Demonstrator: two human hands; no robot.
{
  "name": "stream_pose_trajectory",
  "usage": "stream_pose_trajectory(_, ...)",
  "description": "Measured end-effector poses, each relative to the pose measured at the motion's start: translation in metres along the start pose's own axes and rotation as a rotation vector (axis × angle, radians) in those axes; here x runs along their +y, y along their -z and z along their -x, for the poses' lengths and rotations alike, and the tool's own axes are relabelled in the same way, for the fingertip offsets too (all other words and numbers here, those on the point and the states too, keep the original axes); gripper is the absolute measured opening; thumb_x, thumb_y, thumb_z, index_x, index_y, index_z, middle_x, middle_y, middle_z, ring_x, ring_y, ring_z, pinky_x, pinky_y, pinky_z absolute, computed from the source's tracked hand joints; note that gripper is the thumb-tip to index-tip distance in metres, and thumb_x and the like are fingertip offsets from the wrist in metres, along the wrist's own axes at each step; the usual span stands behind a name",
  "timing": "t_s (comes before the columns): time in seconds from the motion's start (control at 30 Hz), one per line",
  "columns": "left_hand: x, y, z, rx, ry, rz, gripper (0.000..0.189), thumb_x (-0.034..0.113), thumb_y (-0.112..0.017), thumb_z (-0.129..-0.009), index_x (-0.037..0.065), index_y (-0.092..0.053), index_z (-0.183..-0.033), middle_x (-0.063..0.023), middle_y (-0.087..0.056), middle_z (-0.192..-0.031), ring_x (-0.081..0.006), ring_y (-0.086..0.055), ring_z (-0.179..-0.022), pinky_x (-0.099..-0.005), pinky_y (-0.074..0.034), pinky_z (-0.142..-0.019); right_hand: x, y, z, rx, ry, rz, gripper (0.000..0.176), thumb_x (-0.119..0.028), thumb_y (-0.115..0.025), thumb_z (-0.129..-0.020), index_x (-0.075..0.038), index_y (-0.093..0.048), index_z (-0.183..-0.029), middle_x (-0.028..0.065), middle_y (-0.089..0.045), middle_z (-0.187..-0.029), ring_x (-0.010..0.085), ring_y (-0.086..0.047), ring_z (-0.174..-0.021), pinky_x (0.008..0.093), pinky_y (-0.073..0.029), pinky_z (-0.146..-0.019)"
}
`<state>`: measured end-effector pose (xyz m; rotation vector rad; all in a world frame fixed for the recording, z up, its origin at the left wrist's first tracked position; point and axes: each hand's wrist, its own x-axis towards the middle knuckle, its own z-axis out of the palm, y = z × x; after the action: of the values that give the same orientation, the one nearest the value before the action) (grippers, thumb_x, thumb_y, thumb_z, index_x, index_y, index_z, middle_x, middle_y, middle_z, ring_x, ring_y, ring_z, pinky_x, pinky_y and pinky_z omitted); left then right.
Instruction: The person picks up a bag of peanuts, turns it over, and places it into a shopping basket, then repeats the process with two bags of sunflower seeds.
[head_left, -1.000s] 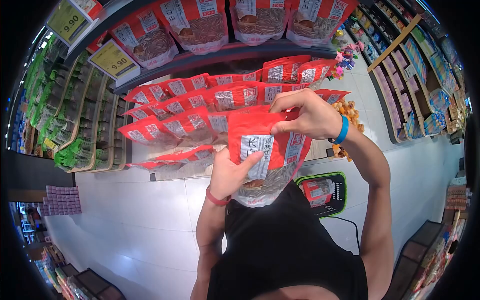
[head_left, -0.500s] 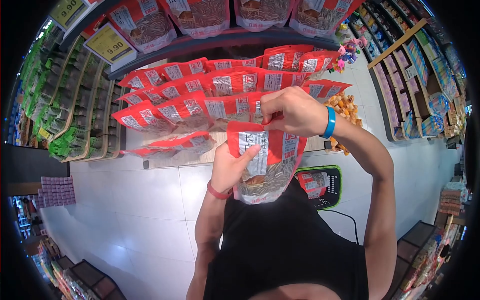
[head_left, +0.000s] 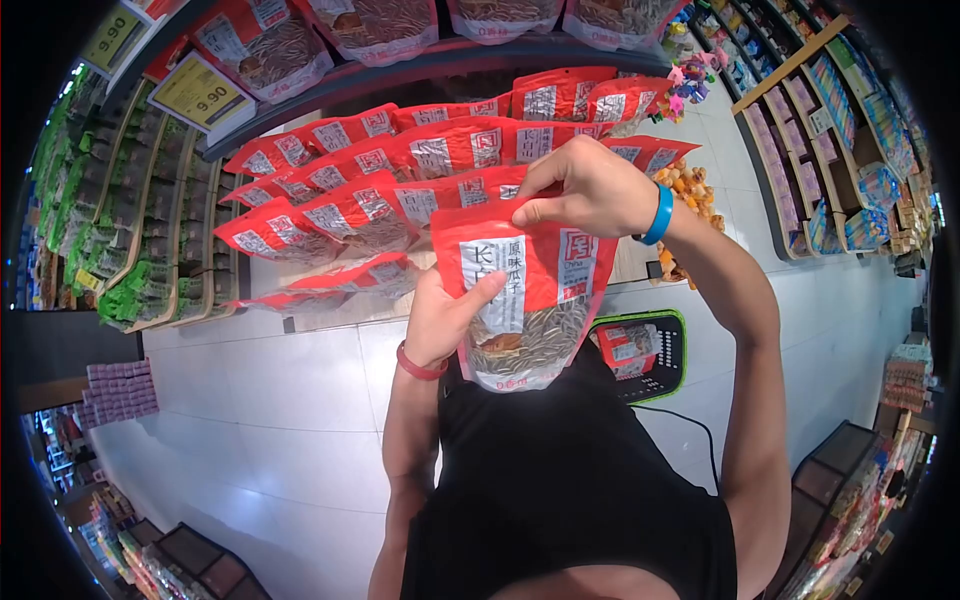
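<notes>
In front of my chest is a red and clear bag of sunflower seeds point(head_left: 540, 330), upright with its printed front facing me. My left hand point(head_left: 445, 315) grips the bag's left side, thumb across the white label. At the top edge, my right hand point(head_left: 590, 195) pinches the red rim between thumb and fingers. Just beyond, several rows of similar red bags point(head_left: 440, 150) stand on a low shelf, partly behind the held one. A black basket with a green rim point(head_left: 683, 350) sits on the floor at the right, with red packaging inside.
An upper shelf holds more seed bags point(head_left: 375, 30), with yellow price tags point(head_left: 203, 92) at its left. Green-topped packages point(head_left: 150, 270) fill racks on the left. Shelves of goods point(head_left: 800, 150) line the right. Orange and white items point(head_left: 690, 190) lie beyond my right wrist.
The held bag appears slightly higher and closer, its label more squarely facing me. Both hands moved a little up and left with it, keeping their grips. The whole view shifted slightly.
</notes>
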<state>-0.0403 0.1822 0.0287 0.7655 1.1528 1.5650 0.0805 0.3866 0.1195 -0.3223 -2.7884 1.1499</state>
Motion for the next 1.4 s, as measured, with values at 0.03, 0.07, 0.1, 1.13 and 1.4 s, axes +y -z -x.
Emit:
stream_pose_trajectory(0.03, 0.001, 0.000, -0.001, -0.004, 0.005, -0.002, 0.035, 0.012, -0.068, -0.091, -0.004, -0.057, -0.120, -0.0081, -0.066, -0.112, -0.0132, -0.062, -0.100, -0.0302, -0.049, -0.088, -0.001, 0.003, -0.001, 0.003, -0.004, -0.003, 0.029, -0.027, -0.077, -0.079, -0.001, -0.073, -0.091, 0.0160, -0.071, -0.082, 0.0277, -0.067, -0.075, 0.0365, -0.051, -0.068)
stream_pose_trajectory(0.07, 0.001, 0.000, -0.001, -0.014, 0.004, -0.021, 0.035, 0.012, -0.068, -0.090, -0.004, -0.057, -0.121, -0.0083, -0.066, -0.113, -0.0138, -0.062, -0.101, -0.0305, -0.049, -0.089, -0.002, 0.006, -0.002, -0.047, -0.058, -0.045, 0.028, -0.025, -0.077, -0.080, 0.001, -0.073, -0.092, 0.0149, -0.071, -0.081, 0.0236, -0.066, -0.073, 0.0343, -0.051, -0.067)
stream_pose_trajectory(0.1, 0.002, 0.000, -0.003, -0.025, 0.001, -0.039, 0.036, 0.012, -0.068, -0.090, -0.004, -0.057, -0.121, -0.0086, -0.065, -0.114, -0.0143, -0.062, -0.101, -0.0308, -0.049, -0.089, -0.004, 0.009, -0.003, -0.097, -0.111, -0.086, 0.028, -0.023, -0.076, -0.081, 0.003, -0.072, -0.092, 0.0139, -0.071, -0.080, 0.0194, -0.066, -0.071, 0.0320, -0.051, -0.066)
stream_pose_trajectory(1.13, 0.077, 0.025, -0.013, 0.319, -0.304, -0.004, 0.025, 0.002, -0.067, -0.088, -0.005, -0.063, -0.112, -0.0081, -0.067, -0.106, -0.0148, -0.062, -0.097, -0.0278, -0.048, -0.088, 0.052, -0.092, 0.073, 0.168, -0.140, -1.003, 0.052, -0.031, -0.071, -0.089, 0.004, -0.056, -0.125, 0.0066, -0.066, -0.111, 0.0112, -0.060, -0.098, 0.0289, -0.049, -0.087)
stream_pose_trajectory(1.4, 0.165, 0.042, -0.029, -0.278, -0.072, -1.098, 0.025, 0.023, -0.063, -0.093, -0.002, -0.060, -0.090, -0.0098, -0.060, -0.070, -0.0163, -0.059, -0.061, -0.0323, -0.043, -0.057, 0.051, -0.086, 0.072, -0.010, -0.126, -1.048, 0.045, -0.025, -0.070, -0.090, 0.005, -0.058, -0.122, 0.0080, -0.066, -0.112, 0.0120, -0.060, -0.100, 0.0297, -0.048, -0.088)
